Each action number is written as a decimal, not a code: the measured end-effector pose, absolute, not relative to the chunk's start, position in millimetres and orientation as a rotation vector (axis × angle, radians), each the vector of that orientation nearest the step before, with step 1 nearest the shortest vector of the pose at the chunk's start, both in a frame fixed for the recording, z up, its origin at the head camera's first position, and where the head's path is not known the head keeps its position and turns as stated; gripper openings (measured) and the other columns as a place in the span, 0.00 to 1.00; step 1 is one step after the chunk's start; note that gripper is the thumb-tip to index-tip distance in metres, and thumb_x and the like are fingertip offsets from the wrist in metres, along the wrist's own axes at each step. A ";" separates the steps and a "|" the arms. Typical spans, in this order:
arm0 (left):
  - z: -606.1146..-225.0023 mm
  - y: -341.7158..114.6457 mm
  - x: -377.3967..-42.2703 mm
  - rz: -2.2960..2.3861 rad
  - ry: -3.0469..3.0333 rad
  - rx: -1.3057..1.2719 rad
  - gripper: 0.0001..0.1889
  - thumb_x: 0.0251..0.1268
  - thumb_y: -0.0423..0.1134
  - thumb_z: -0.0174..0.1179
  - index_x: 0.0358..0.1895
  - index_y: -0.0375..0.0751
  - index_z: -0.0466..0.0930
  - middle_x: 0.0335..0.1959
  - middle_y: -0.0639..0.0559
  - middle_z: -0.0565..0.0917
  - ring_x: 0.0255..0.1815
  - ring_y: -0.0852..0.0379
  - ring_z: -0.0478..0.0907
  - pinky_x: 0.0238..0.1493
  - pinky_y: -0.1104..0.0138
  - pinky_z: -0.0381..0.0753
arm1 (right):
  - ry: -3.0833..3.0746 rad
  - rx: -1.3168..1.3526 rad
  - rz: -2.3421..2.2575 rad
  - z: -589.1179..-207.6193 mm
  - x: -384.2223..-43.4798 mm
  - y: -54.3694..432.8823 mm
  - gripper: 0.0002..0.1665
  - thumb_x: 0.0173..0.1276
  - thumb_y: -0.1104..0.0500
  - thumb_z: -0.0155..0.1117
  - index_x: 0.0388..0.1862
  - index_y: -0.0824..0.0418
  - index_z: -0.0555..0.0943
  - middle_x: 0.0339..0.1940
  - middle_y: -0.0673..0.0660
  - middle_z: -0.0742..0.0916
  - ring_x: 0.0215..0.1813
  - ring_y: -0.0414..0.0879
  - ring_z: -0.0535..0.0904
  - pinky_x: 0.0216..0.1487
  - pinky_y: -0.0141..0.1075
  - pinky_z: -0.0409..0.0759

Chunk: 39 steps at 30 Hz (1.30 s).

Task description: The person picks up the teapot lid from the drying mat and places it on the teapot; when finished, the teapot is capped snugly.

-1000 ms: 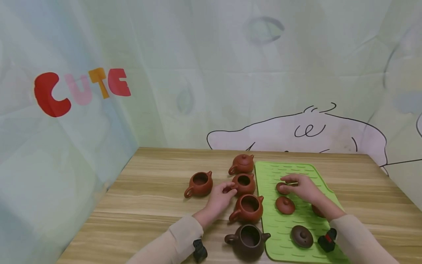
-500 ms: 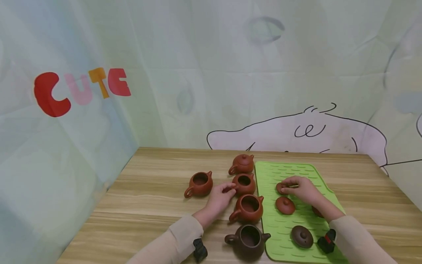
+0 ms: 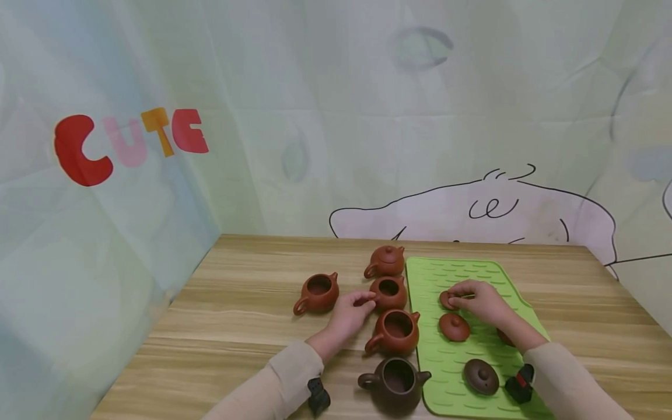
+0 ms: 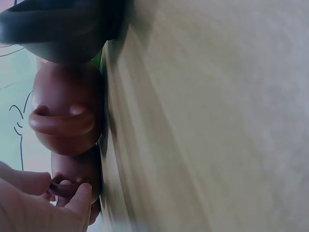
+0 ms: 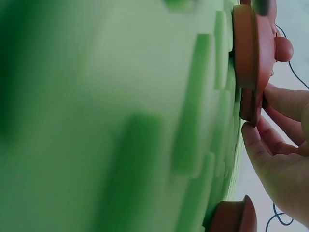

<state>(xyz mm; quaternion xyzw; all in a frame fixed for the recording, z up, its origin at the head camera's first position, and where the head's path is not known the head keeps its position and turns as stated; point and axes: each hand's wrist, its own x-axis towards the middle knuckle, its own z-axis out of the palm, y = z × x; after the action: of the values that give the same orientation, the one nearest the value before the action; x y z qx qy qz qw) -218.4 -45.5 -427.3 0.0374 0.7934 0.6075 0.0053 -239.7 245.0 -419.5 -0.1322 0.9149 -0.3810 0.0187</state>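
Note:
In the head view my left hand (image 3: 347,318) pinches the handle (image 4: 66,189) of a small lidless reddish-brown teapot (image 3: 394,300), which stands upright on the table. My right hand (image 3: 485,304) is over the green mat, thumb and fingers pinching the small reddish-brown teapot lid (image 3: 445,300). Seen from the right wrist, that lid (image 5: 247,107) is partly hidden behind a larger reddish lid (image 5: 247,46). This larger knobbed lid lies just nearer to me on the mat. A dark brown lid (image 3: 480,377) lies closer still, and another reddish lid (image 3: 505,336) is partly covered by my right forearm.
A lidded teapot (image 3: 387,261) stands at the back of the row. Nearer are an open reddish teapot (image 3: 396,332) and a dark brown one (image 3: 396,388). Another open teapot (image 3: 320,293) sits apart on the left. The green mat (image 3: 436,402) borders the row's right side.
My right thumb and fingers have drawn together on the small lid, which stays at the same spot on the mat. My left hand keeps its place at the teapot handle.

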 end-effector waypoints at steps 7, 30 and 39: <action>-426.9 -45.5 -218.3 1.890 2.489 0.111 0.10 0.64 0.28 0.59 0.46 0.29 0.83 0.45 0.40 0.84 0.50 0.49 0.77 0.51 0.60 0.76 | 2.869 -0.438 -1.158 -417.1 -240.6 242.8 0.13 0.66 0.66 0.62 0.47 0.71 0.82 0.44 0.65 0.85 0.48 0.59 0.81 0.44 0.45 0.82; -425.8 -46.8 -218.4 1.894 2.481 0.110 0.10 0.64 0.28 0.59 0.46 0.29 0.83 0.44 0.41 0.84 0.49 0.50 0.77 0.50 0.62 0.76 | 2.792 -0.681 -1.298 -372.0 -262.1 192.1 0.13 0.69 0.64 0.61 0.49 0.69 0.82 0.52 0.67 0.83 0.51 0.58 0.80 0.49 0.44 0.82; -425.6 -46.6 -219.2 1.889 2.474 0.107 0.10 0.63 0.28 0.60 0.46 0.29 0.83 0.43 0.41 0.85 0.48 0.51 0.77 0.47 0.64 0.76 | 2.759 -0.742 -1.315 -371.0 -266.1 161.1 0.13 0.67 0.65 0.63 0.48 0.69 0.83 0.51 0.66 0.84 0.55 0.59 0.79 0.50 0.44 0.82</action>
<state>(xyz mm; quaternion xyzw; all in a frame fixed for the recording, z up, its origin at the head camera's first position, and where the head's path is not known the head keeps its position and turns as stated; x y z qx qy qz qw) -219.2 -46.6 -425.6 0.0344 0.7942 0.6065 0.0136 -266.1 161.1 -371.0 -0.2358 0.8772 -0.4182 -0.0017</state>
